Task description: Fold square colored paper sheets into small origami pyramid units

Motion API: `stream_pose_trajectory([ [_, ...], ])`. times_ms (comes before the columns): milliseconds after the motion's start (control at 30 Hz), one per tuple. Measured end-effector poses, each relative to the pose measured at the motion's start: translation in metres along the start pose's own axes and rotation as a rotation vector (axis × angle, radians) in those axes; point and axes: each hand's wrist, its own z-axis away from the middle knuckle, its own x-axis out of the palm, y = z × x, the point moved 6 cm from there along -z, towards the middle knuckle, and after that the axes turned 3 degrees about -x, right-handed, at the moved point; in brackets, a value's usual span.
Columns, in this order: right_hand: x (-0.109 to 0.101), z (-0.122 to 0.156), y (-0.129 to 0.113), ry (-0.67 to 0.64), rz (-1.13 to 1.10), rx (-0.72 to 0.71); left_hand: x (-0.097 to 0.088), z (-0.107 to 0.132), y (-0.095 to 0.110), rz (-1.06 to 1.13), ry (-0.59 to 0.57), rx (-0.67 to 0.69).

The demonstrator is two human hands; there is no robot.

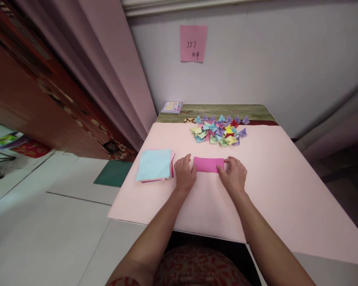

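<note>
A bright pink sheet of paper point(208, 164), folded into a narrow strip, lies flat on the table covering. My right hand point(235, 173) grips its right end, with the thumb on top near the lower edge and the index finger at the upper right corner. At the other end, the thumb of my left hand point(185, 173) touches the strip's left edge. The left fingers are loosely bent and apart from the thumb, off the paper. Left of that hand lies a stack of square paper sheets point(154, 164), light blue on top.
Beyond the strip sits a heap of small folded paper shapes point(216, 131) in many colours. A pile of printed cards point(172, 107) lies at the table's back left corner. The pale pink table covering point(280, 190) reaches the near edge. A pink note point(193, 43) hangs on the wall.
</note>
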Motion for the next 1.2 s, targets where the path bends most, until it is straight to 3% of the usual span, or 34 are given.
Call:
stream_pose_trajectory([
  [67,0.000,0.001,-0.001,0.020,0.013,-0.012,0.001,0.003,0.014,-0.015,-0.047,0.146],
  [167,0.000,0.001,-0.002,0.045,0.047,-0.017,0.013,0.013,0.035,-0.010,-0.301,0.408],
  [267,0.002,0.001,-0.003,0.020,0.098,-0.014,0.021,0.019,0.040,-0.019,-0.430,0.467],
  [500,0.004,-0.001,-0.004,-0.049,0.026,-0.024,0.019,0.018,0.040,0.003,-0.415,0.463],
  [800,0.002,-0.002,-0.007,-0.034,-0.059,-0.051,0.013,0.017,0.043,0.018,-0.387,0.439],
  [900,-0.006,-0.002,-0.004,0.062,-0.303,0.037,0.009,0.013,0.042,0.178,-0.276,0.284],
  [1000,-0.005,-0.003,0.006,0.124,-0.688,0.231,0.019,0.010,0.033,0.524,-0.172,-0.148],
  [1100,0.007,-0.005,0.010,0.094,-1.037,0.370,0.058,0.016,0.036,0.978,-0.348,-0.606],
  [1200,0.016,-0.006,0.006,0.017,-1.236,0.406,0.079,0.009,0.052,1.297,-0.355,-0.697],
])
